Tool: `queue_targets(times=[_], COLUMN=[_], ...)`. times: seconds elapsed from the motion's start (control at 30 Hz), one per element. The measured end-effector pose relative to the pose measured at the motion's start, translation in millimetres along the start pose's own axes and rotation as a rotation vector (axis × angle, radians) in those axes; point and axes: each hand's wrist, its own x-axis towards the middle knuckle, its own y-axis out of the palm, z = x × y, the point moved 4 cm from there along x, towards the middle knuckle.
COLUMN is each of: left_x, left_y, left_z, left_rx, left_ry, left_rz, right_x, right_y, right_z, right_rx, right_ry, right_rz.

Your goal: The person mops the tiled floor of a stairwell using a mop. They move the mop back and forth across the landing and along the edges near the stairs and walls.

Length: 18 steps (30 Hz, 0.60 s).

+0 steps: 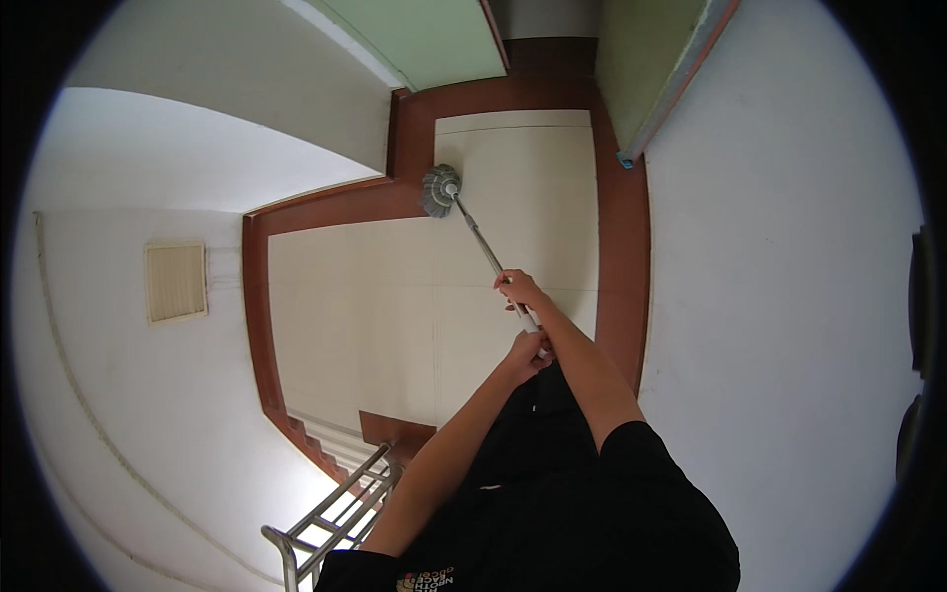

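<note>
A mop with a metal pole slants away from my body across the floor. Its grey string head rests where the cream tiles meet the reddish-brown border, by a wall corner. My left hand is closed around the pale grip near the top end of the handle. Farther down the pole, my right hand wraps around the metal tube. Part of the grip is hidden by my fingers.
Cream floor tiles have a reddish-brown border. A green door stands ajar at the far right; another green panel is opposite. Stairs with a metal railing descend at lower left. White walls flank me.
</note>
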Motion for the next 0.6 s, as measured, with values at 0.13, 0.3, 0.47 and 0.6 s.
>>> queue_targets(times=[0.13,0.3,0.47,0.6], left_x=[-25.6,-97.7,-155.9,-191.2], left_y=[19.6,-49.2,-139.1,-144.2], left_z=[3.2,18.4,-8.9,-0.2], left_rx=[0.121,0.105,0.278,0.753], left_ry=[-0.378,-0.383,-0.333,-0.074], left_rz=[0.044,-0.059,-0.103,-0.247], right_x=[-33.0,-49.8,6.5,13.3], right_y=[-37.4,0.1,40.2,101.0], right_z=[-29.1,-65.6,-106.5,-98.6], right_rx=[0.302,0.825,1.175,0.998], right_ry=[0.081,0.036,0.131,0.132], right_rz=[-0.094,-0.162,-0.47,-0.228])
